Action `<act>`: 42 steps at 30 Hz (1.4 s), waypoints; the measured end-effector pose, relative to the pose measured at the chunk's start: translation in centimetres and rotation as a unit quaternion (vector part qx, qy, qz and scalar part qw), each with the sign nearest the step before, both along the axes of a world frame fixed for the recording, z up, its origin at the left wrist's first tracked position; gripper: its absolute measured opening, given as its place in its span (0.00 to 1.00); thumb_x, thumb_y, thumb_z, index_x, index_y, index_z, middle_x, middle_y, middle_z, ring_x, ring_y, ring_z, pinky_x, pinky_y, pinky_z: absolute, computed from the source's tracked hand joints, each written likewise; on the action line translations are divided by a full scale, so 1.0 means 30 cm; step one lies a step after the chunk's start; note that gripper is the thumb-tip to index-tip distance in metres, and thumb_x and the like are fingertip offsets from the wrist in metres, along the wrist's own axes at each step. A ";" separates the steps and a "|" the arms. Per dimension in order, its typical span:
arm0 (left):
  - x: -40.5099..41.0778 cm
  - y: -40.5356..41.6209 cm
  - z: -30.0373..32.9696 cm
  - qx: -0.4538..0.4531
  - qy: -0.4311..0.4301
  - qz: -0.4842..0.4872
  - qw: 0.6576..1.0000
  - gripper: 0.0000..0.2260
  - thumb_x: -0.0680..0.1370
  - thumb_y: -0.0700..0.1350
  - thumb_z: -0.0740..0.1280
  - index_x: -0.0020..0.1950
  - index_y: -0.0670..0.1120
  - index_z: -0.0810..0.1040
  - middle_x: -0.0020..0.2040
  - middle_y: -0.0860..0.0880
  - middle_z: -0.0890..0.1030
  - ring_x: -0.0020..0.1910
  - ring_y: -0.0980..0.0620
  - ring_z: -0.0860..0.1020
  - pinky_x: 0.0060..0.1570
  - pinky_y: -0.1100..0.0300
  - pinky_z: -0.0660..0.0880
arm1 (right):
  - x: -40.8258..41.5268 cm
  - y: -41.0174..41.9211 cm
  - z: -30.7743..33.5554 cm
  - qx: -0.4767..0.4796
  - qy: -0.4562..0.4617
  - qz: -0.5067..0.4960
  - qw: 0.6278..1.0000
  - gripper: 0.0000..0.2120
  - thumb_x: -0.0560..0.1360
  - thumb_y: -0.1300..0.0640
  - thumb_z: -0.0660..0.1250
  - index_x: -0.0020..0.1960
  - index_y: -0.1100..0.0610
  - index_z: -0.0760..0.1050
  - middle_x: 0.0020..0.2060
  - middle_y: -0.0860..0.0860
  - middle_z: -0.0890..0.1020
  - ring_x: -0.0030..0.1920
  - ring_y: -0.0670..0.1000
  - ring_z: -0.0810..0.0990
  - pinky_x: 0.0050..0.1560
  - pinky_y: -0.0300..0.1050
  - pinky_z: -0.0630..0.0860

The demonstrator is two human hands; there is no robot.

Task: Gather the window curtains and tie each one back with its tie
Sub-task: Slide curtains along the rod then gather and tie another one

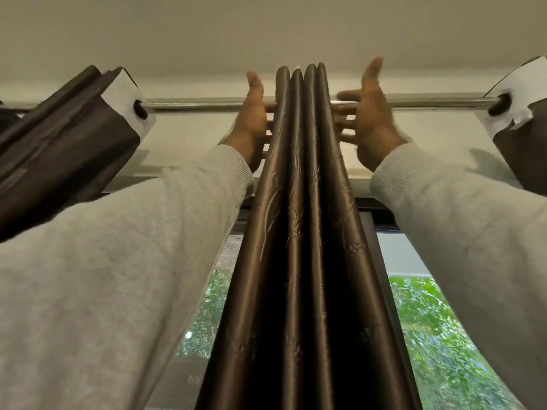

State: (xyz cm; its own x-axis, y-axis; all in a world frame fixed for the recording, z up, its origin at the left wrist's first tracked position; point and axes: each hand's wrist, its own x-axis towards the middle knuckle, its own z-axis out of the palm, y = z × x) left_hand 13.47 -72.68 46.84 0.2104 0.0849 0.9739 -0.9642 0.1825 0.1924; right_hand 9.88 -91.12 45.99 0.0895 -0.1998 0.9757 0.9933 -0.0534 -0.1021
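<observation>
While I look up along the window, no brand, label or readable writing shows anywhere on the cloth or the rod. My left hand (254, 113) and my right hand (365, 113) are raised at the centre top of the frame, one on each side of the gathered middle curtain (299, 232). Both hands have straight fingers, thumbs pointing up, palms turned inward toward the folds; neither grip is clamped on anything, the flat fingers lying against the curtain's sides near the rod (207, 107). The brown curtain hangs from the rod at upper centre and runs straight down to the bottom edge, its long axis vertical, its four tight pleats widening toward me. The metal rod lies horizontally across the upper frame. A second brown curtain (59, 149) is bunched at the upper left on the rod, showing its white lining, and a third curtain (521, 134) sits at the upper right edge. Green leaves (438, 335) show through the window glass at lower right. My grey sleeves (118, 276) fill both lower sides.
</observation>
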 end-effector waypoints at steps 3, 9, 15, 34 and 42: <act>-0.037 0.015 0.008 -0.034 -0.017 0.002 0.999 0.42 0.82 0.76 0.47 0.71 0.43 0.78 0.59 0.43 0.85 0.54 0.45 0.85 0.55 0.48 0.84 | 0.011 -0.021 0.020 0.005 0.009 0.026 1.000 0.41 0.80 0.23 0.47 0.68 0.54 0.78 0.52 0.53 0.81 0.49 0.54 0.81 0.56 0.51 0.80; -0.096 0.015 -0.056 -0.021 0.002 0.034 0.999 0.40 0.82 0.76 0.45 0.76 0.47 0.75 0.64 0.46 0.84 0.56 0.46 0.83 0.50 0.50 0.80 | 0.006 0.002 -0.004 -0.049 0.026 0.029 0.998 0.41 0.80 0.23 0.46 0.66 0.53 0.79 0.52 0.54 0.85 0.50 0.53 0.84 0.51 0.51 0.84; -0.095 0.047 -0.205 0.072 -0.012 0.021 0.997 0.44 0.81 0.77 0.45 0.65 0.44 0.84 0.54 0.44 0.89 0.52 0.48 0.87 0.53 0.48 0.84 | -0.006 0.021 -0.151 -0.131 0.046 0.015 0.990 0.48 0.79 0.22 0.43 0.63 0.59 0.84 0.51 0.55 0.88 0.50 0.53 0.88 0.52 0.52 0.84; -0.038 0.209 -0.564 0.106 -0.013 -0.090 0.990 0.42 0.83 0.74 0.46 0.64 0.40 0.82 0.52 0.43 0.84 0.50 0.46 0.83 0.53 0.47 0.79 | -0.052 0.069 -0.574 -0.041 0.042 0.092 0.994 0.37 0.83 0.29 0.52 0.63 0.59 0.82 0.50 0.57 0.86 0.53 0.58 0.84 0.69 0.64 0.77; -0.124 0.088 -0.956 0.126 0.070 -0.099 0.985 0.39 0.84 0.71 0.46 0.63 0.42 0.84 0.54 0.45 0.87 0.54 0.50 0.84 0.57 0.45 0.77 | -0.058 0.131 -0.952 -0.018 0.117 0.134 0.984 0.36 0.81 0.28 0.54 0.52 0.56 0.87 0.52 0.60 0.86 0.58 0.61 0.81 0.71 0.66 0.73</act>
State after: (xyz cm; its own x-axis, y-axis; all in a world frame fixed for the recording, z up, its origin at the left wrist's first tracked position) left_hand 9.74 -70.05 18.16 0.3316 -0.2110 0.9195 -0.8755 0.2942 0.3833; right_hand 8.15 -87.18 17.44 0.3578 -0.1037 0.9280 0.9217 0.1986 -0.3332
